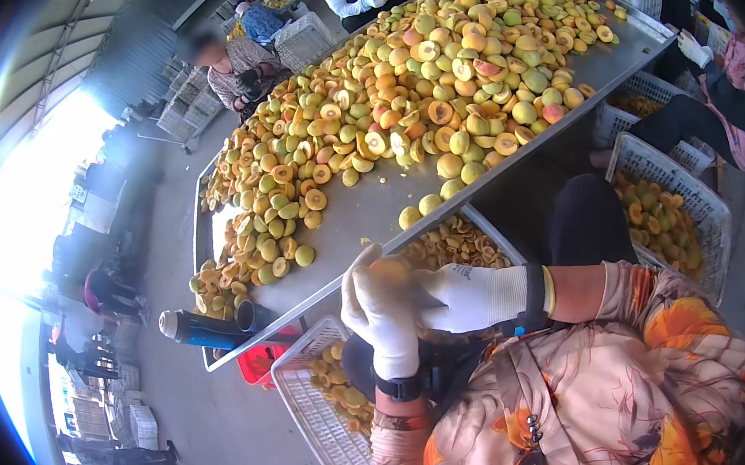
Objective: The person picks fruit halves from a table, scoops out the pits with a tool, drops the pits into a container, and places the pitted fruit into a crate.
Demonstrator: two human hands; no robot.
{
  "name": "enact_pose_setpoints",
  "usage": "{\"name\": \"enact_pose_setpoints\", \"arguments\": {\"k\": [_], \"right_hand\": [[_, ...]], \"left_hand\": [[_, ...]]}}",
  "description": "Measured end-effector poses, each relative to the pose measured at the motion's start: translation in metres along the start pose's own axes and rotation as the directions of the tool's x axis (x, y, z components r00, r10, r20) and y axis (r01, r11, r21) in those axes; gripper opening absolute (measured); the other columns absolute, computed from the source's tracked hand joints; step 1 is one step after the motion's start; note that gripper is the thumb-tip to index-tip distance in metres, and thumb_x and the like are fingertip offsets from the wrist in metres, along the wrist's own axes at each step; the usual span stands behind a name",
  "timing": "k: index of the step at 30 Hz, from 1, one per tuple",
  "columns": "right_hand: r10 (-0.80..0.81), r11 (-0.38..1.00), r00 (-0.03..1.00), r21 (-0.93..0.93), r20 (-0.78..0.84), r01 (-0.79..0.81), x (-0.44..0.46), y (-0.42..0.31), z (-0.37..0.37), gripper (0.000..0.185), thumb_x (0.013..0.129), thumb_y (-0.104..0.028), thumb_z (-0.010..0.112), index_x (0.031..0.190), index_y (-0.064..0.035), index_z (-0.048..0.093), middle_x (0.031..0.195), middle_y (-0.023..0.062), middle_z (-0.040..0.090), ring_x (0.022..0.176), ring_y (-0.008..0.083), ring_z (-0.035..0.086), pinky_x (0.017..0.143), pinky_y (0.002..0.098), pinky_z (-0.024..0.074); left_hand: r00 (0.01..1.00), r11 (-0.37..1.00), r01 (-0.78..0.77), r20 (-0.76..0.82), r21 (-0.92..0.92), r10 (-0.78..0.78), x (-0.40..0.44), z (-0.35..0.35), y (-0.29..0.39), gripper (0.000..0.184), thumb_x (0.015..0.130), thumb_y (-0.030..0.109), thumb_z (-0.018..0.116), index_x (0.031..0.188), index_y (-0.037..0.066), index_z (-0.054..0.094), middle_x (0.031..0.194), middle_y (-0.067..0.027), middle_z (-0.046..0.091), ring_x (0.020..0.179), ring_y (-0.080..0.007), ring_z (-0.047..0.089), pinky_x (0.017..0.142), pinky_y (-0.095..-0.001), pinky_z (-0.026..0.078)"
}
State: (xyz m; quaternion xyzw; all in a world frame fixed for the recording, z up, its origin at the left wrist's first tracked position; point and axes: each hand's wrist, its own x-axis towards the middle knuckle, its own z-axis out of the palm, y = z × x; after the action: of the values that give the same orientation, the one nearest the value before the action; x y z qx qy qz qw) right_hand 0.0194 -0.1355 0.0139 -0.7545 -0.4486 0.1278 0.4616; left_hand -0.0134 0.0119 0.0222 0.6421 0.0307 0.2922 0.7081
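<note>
My left hand (374,312), in a white glove, is closed around a yellow-orange piece of fruit (389,272), which looks like a peach half and is blurred. Against it works my right hand (456,296), also white-gloved, with its fingers curled in. A greyish pointed shape (432,302) shows at the right fingers, too smeared to name. Both hands are just off the near edge of a metal table (349,221), which bears a large heap of halved peaches (431,94). Below the hands, a crate (498,232) holds fruit pieces.
A white crate of fruit (317,432) stands at my left, another (708,203) at my right. On the table's left corner lie a blue flask (199,327) and a dark cup (252,315); a red container (260,363) is below. Other people (239,71) sit around the table.
</note>
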Motion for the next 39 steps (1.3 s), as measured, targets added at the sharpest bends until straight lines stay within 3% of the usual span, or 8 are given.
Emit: {"name": "enact_pose_setpoints", "arguments": {"k": [5, 10, 18, 22, 23, 25, 29, 39], "right_hand": [[-0.242, 0.943, 0.97, 0.228, -0.024, 0.241, 0.009, 0.012, -0.003, 0.051, 0.09, -0.013, 0.066, 0.136, 0.0004, 0.05, 0.094, 0.0132, 0.07, 0.074, 0.034, 0.069, 0.071, 0.0465, 0.0548], [0.148, 0.679, 0.858, 0.58, 0.493, -0.45, 0.01, 0.001, -0.035, 0.03, 0.095, -0.013, 0.061, 0.122, -0.0036, 0.054, 0.072, -0.0002, 0.054, 0.053, 0.007, 0.049, 0.047, 0.0235, 0.04], [-0.069, 0.155, 0.781, 0.78, 0.62, -0.606, 0.013, 0.036, -0.023, 0.022, 0.089, -0.017, 0.071, 0.091, -0.0012, 0.056, 0.055, -0.0018, 0.042, 0.04, 0.0079, 0.038, 0.037, 0.0244, 0.0266], [-0.041, 0.308, 0.743, 0.716, 0.668, -0.626, 0.015, 0.048, -0.03, 0.021, 0.087, -0.017, 0.073, 0.092, -0.0019, 0.059, 0.059, -0.0003, 0.049, 0.044, 0.007, 0.041, 0.04, 0.0225, 0.0293], [0.116, 0.652, 0.731, 0.504, 0.672, -0.567, 0.018, 0.067, -0.028, 0.03, 0.088, -0.026, 0.072, 0.098, 0.0003, 0.062, 0.069, 0.0067, 0.061, 0.055, 0.0165, 0.058, 0.05, 0.0303, 0.0448], [0.208, 0.978, 0.916, -0.08, 0.344, -0.193, 0.003, 0.117, 0.002, 0.041, 0.086, -0.031, 0.067, 0.109, 0.0028, 0.064, 0.085, 0.0164, 0.072, 0.078, 0.0308, 0.071, 0.071, 0.044, 0.0549], [0.48, 0.875, 0.749, -0.307, 0.457, -0.373, -0.001, 0.133, -0.01, 0.038, 0.085, -0.029, 0.062, 0.11, -0.0002, 0.065, 0.1, 0.0256, 0.071, 0.096, 0.0413, 0.069, 0.085, 0.051, 0.0532], [0.452, 0.891, 0.727, -0.225, 0.516, -0.394, 0.007, 0.151, -0.003, 0.033, 0.09, -0.027, 0.055, 0.108, -0.0007, 0.064, 0.09, 0.0238, 0.072, 0.085, 0.0408, 0.071, 0.076, 0.0509, 0.055]], "left_hand": [[0.988, 0.997, 0.039, 0.154, -0.061, -0.03, 0.016, -0.013, -0.008, 0.05, 0.103, 0.043, 0.057, 0.107, -0.006, 0.068, 0.082, -0.0154, 0.072, 0.073, -0.0183, 0.067, 0.065, -0.0261, 0.051], [0.977, 0.976, 0.132, 0.191, -0.174, -0.099, 0.022, -0.003, -0.012, 0.048, 0.101, 0.04, 0.061, 0.106, -0.007, 0.068, 0.083, -0.0175, 0.072, 0.073, -0.022, 0.068, 0.068, -0.0308, 0.054], [0.974, 0.985, 0.139, 0.192, -0.103, -0.117, 0.028, 0.0, -0.026, 0.055, 0.103, 0.048, 0.057, 0.115, -0.006, 0.065, 0.096, -0.016, 0.073, 0.081, -0.0216, 0.068, 0.077, -0.0318, 0.056], [0.999, 0.952, 0.039, -0.035, 0.303, -0.03, 0.045, -0.046, -0.053, 0.057, 0.106, 0.048, 0.048, 0.117, -0.004, 0.067, 0.099, -0.0141, 0.073, 0.089, -0.0241, 0.07, 0.084, -0.0371, 0.057], [0.973, 0.97, 0.209, -0.075, -0.121, -0.219, 0.045, -0.065, -0.037, 0.058, 0.109, 0.046, 0.044, 0.115, -0.005, 0.068, 0.098, -0.0135, 0.072, 0.09, -0.0224, 0.069, 0.083, -0.0342, 0.056], [0.961, 0.954, 0.253, -0.153, 0.163, -0.229, 0.047, -0.131, -0.044, 0.045, 0.108, 0.035, 0.049, 0.116, -0.005, 0.068, 0.097, -0.0098, 0.071, 0.091, -0.0179, 0.066, 0.083, -0.0301, 0.053], [0.993, 0.269, -0.013, 0.044, 0.963, -0.11, 0.071, -0.209, -0.062, 0.036, 0.096, 0.023, 0.067, 0.123, -0.002, 0.066, 0.115, -0.0182, 0.067, 0.1, -0.028, 0.064, 0.091, -0.0393, 0.051], [0.958, 0.111, -0.088, 0.115, 0.99, -0.264, 0.299, -0.135, -0.227, 0.056, 0.087, 0.041, 0.073, 0.122, 0.001, 0.054, 0.12, -0.0277, 0.064, 0.111, -0.0441, 0.062, 0.096, -0.0509, 0.05]]}}
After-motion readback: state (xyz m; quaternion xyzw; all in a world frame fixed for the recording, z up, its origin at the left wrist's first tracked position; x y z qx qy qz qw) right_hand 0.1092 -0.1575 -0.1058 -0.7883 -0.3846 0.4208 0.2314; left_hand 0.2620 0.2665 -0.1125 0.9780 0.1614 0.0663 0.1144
